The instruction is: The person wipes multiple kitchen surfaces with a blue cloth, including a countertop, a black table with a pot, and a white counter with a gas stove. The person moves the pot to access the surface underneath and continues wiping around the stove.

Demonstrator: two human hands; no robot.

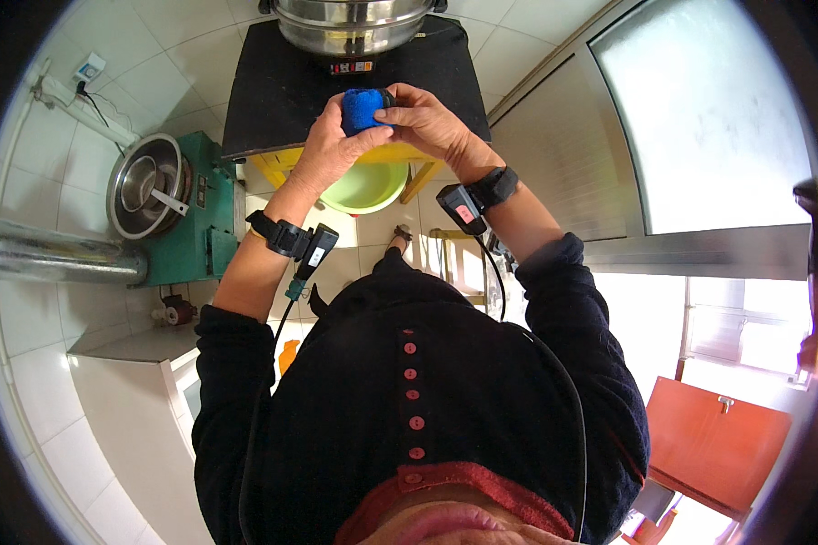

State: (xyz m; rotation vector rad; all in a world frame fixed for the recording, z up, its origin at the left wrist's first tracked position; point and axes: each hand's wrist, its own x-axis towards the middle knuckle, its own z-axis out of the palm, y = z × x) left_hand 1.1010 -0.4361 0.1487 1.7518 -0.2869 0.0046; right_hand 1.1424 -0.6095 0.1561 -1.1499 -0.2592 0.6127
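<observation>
Both of my hands hold a small blue fabric roll (362,110) with a dark part at its right side; I cannot tell exactly what it is. My left hand (328,146) curves around its left side and underside, thumb along the bottom. On the other side, my right hand (433,126) grips the dark part, with its thumb against the blue fabric. The roll is held up over the front edge of a black-topped table (273,88) with yellow legs. A stainless steel steamer pot (354,27) stands behind it on the table.
Below the table is a light green plastic basin (371,184). To the left, a green stove (208,197) bears metal bowls (140,185), with a metal pipe (61,251) running leftward. A frosted-glass door (709,122) is at right. Cabled devices (460,208) are strapped to my wrists.
</observation>
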